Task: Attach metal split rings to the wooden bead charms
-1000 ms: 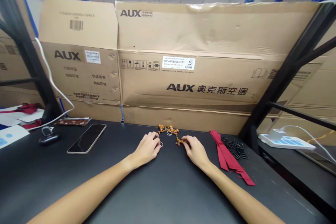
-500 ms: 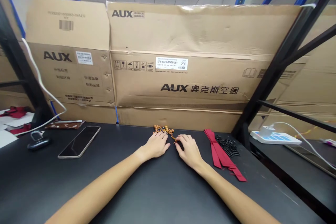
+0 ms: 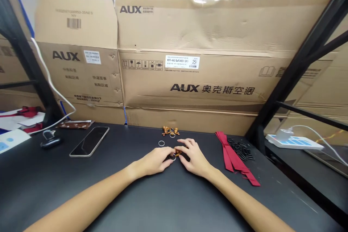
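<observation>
My hands meet at the middle of the black table (image 3: 114, 185). My left hand (image 3: 154, 161) pinches toward a small metal ring (image 3: 173, 157), and my right hand (image 3: 194, 157) grips a small piece of wooden beads (image 3: 177, 153) right next to it. The fingertips partly hide both. Another metal ring (image 3: 161, 143) lies loose just beyond my left hand. Further back sits a small cluster of orange-brown wooden beads (image 3: 170, 131) with a ring among them.
A red ribbon (image 3: 231, 154) and a heap of small black clips (image 3: 241, 150) lie to the right. A smartphone (image 3: 89, 141) lies to the left. Cardboard AUX cartons (image 3: 185, 72) stand along the table's back edge, between dark shelf uprights. A white power strip (image 3: 293, 142) sits on a lower right surface.
My hands have moved closer together and now meet over a small bead piece, apart from the main bead cluster. A loose ring now lies on the table, and the cluster looks smaller.
</observation>
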A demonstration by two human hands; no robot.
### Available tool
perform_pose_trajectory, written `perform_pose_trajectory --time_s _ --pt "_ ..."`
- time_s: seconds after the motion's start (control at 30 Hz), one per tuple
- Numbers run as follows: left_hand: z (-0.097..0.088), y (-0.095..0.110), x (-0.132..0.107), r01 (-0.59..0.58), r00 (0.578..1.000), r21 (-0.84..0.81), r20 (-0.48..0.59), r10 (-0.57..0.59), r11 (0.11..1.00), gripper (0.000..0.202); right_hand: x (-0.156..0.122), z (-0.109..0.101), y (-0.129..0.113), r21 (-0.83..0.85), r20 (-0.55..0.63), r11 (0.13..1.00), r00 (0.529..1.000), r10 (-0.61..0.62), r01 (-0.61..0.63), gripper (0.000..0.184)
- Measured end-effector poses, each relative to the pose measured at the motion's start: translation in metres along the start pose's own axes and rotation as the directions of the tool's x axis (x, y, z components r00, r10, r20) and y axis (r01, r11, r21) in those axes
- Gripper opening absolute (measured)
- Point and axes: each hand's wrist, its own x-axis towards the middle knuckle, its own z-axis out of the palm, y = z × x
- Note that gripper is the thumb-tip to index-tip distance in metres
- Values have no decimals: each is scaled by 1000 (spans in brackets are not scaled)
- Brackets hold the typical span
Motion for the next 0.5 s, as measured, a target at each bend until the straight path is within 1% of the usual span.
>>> perform_pose_trajectory --time_s 0.17,0.27,0.33,0.5 --pt "1 -1 2 37 999 -68 -25 -39 997 17 0 -2 -4 16 26 999 999 -37 36 25" --pt "2 -2 1 50 998 -81 -26 -52 995 19 1 -1 -4 14 33 999 999 -39 38 14" --pt "3 -2 1 53 998 -63 -21 -55 997 20 1 0 -3 24 38 1000 999 -17 16 11" --pt "2 -3 0 37 998 13 -43 -37 999 19 1 2 -3 116 50 993 999 17 -22 15"
